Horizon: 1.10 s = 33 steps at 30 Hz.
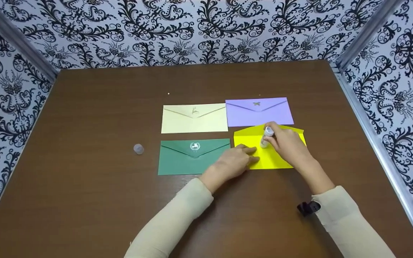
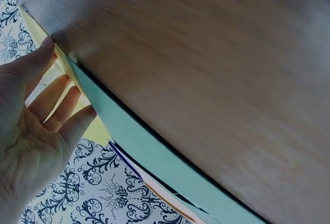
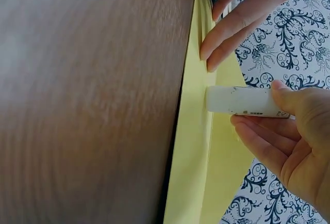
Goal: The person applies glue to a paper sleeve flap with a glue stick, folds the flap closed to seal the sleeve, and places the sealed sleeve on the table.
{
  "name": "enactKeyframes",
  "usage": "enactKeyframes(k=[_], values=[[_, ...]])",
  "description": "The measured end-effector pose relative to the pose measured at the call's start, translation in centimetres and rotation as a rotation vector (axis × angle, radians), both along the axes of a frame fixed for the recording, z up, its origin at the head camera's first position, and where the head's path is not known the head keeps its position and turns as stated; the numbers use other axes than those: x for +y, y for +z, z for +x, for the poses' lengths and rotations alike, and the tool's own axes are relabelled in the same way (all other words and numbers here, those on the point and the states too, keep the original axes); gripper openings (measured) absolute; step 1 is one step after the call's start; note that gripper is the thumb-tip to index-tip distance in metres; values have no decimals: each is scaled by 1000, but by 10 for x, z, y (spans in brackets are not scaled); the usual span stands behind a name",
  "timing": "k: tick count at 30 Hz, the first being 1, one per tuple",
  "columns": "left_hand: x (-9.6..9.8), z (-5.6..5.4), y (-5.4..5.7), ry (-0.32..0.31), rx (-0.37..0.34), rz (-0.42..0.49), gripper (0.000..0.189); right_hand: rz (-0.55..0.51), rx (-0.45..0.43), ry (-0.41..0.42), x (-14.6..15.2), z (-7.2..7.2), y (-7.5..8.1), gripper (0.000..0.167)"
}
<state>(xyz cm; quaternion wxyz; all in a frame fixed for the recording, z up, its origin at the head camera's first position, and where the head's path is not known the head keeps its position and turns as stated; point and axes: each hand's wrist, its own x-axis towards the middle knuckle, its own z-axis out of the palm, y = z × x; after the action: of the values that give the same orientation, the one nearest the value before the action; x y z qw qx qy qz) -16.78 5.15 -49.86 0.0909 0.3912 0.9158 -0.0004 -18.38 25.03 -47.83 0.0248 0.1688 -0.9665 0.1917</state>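
Note:
On the brown table lies a yellow envelope (image 1: pixel 274 159) with its flap raised open at the far side. My right hand (image 1: pixel 288 143) grips a white glue stick (image 3: pixel 240 101) between thumb and fingers. The stick stands upright over the envelope, its lower end right at the yellow paper. My left hand (image 1: pixel 232 161) rests fingers spread on the envelope's left part, its wrist over the corner of a green envelope (image 1: pixel 177 163). In the right wrist view the left fingertips lie on the yellow paper close beside the stick.
Behind, a cream envelope (image 1: pixel 194 125) and a purple envelope (image 1: pixel 264 116) lie side by side with flaps folded down. A small round translucent cap (image 1: pixel 138 149) sits left of the green envelope. Patterned panels (image 1: pixel 177 32) border the table (image 1: pixel 84 208) at the back and sides.

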Motion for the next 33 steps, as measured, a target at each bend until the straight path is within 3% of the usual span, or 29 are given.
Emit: enactKeyframes(k=[12,33], values=[[0,0,-2,4,-19,20,40,43,-5,-56,12,-11,3,35],[-1,3,-5,23,-5,39,42,28,38,-41,35,5,5,32]])
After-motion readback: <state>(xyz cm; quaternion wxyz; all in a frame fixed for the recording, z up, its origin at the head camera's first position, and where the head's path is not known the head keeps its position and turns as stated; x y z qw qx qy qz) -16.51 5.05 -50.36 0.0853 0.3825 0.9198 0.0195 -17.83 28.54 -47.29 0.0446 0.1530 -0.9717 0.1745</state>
